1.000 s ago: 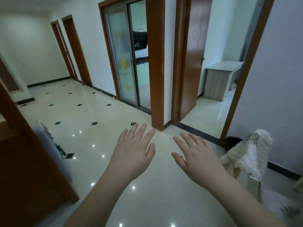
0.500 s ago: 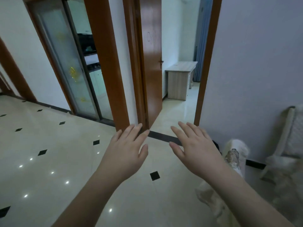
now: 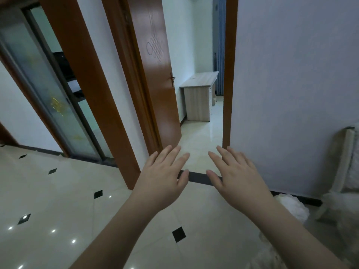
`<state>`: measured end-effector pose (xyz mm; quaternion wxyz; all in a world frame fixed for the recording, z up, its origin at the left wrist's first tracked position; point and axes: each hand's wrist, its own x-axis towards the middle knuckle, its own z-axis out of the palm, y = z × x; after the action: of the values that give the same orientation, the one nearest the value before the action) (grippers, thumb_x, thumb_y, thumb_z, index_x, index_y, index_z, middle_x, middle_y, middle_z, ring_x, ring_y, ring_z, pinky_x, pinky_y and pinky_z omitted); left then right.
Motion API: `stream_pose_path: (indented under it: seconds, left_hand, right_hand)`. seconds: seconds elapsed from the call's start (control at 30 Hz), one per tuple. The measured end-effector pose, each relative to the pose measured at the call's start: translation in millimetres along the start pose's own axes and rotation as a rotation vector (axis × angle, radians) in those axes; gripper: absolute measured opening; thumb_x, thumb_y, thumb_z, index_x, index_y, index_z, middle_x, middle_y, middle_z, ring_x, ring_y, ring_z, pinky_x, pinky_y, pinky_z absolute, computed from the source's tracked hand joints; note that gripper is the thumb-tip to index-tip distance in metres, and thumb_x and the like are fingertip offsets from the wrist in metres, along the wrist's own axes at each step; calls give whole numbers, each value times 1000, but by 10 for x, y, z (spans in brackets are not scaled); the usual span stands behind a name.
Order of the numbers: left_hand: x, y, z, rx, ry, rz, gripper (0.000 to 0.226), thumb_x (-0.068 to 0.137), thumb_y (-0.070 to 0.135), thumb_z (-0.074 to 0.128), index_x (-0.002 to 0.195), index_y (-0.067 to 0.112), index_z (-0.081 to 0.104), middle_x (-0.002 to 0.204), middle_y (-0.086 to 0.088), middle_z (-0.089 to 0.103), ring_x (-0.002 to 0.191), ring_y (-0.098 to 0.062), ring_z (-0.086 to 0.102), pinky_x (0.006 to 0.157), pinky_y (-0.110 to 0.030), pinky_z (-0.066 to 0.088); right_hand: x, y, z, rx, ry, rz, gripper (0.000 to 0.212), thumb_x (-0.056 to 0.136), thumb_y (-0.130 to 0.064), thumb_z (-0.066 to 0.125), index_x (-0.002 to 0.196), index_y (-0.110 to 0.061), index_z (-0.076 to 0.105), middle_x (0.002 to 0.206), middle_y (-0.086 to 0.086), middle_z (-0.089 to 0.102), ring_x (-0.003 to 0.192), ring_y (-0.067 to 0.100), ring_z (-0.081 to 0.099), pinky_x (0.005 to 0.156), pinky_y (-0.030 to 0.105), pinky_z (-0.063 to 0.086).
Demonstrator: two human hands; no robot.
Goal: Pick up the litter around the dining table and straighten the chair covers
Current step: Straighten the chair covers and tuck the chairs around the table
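Observation:
My left hand [image 3: 164, 176] and my right hand [image 3: 236, 176] are stretched out side by side in front of me, palms down, fingers straight, holding nothing. They hover above the tiled floor before an open doorway. At the lower right, a fluffy white chair cover [image 3: 291, 205] shows behind my right forearm. A second chair [image 3: 343, 167] with a white fluffy cover stands against the right wall. No litter and no dining table are in view.
An open brown wooden door [image 3: 155, 74] leads into a room with a light wooden desk [image 3: 198, 94]. A frosted glass sliding door [image 3: 54, 98] is on the left. Glossy cream floor tiles [image 3: 58, 200] with black diamonds spread to the left. A grey wall [image 3: 291, 84] is on the right.
My view has swung to the right: the dark wooden furniture at the left left the frame, and the doorway and the chairs by the right wall came closer. Both hands stay outstretched and empty.

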<state>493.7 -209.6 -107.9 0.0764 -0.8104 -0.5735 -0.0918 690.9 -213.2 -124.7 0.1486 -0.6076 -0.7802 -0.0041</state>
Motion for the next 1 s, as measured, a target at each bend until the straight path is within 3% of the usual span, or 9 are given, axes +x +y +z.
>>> stream_pose_path:
  seconds: [0.33, 0.63, 0.77, 0.87, 1.0]
  left_hand:
    - [1456, -368, 567, -94, -45, 62, 53, 100, 51, 17, 151, 40, 4, 162, 10, 2, 148, -13, -4, 120, -41, 0]
    - [2888, -1025, 991, -32, -48, 251, 54, 99, 53, 14, 151, 39, 5, 162, 7, 3, 148, -16, -2, 120, -44, 3]
    - [3527, -912, 1208, -65, -30, 380, 55, 99, 53, 16, 151, 39, 8, 162, 6, 6, 148, -16, 0, 117, -41, -2]
    - [3900, -648, 1347, -120, -36, 479, 54, 100, 52, 16, 151, 38, 8, 162, 7, 5, 148, -16, -1, 117, -39, -3]
    - [4405, -234, 1536, -165, -34, 592, 54, 100, 50, 17, 152, 37, 8, 162, 7, 6, 148, -16, 0, 118, -39, -1]
  right_hand:
    - [1114, 395, 353, -105, -60, 116, 59, 97, -56, 16, 151, -34, 6, 161, -5, 4, 148, 18, 2, 119, 39, 2]
    - [2462, 620, 657, -152, -38, 268, 58, 98, -54, 18, 151, -32, 10, 161, -2, 7, 147, 20, 6, 118, 39, 3]
    - [2781, 860, 762, -153, -15, 395, 60, 97, -57, 13, 151, -32, 11, 161, -2, 9, 147, 21, 7, 119, 40, 5]
    - [2860, 1196, 807, -219, 4, 486, 67, 93, -59, 8, 149, -27, 24, 158, 3, 23, 145, 25, 20, 118, 45, 16]
    - [2886, 1766, 812, -298, 24, 628, 64, 93, -52, 20, 139, -18, 49, 142, 8, 50, 130, 32, 46, 107, 49, 36]
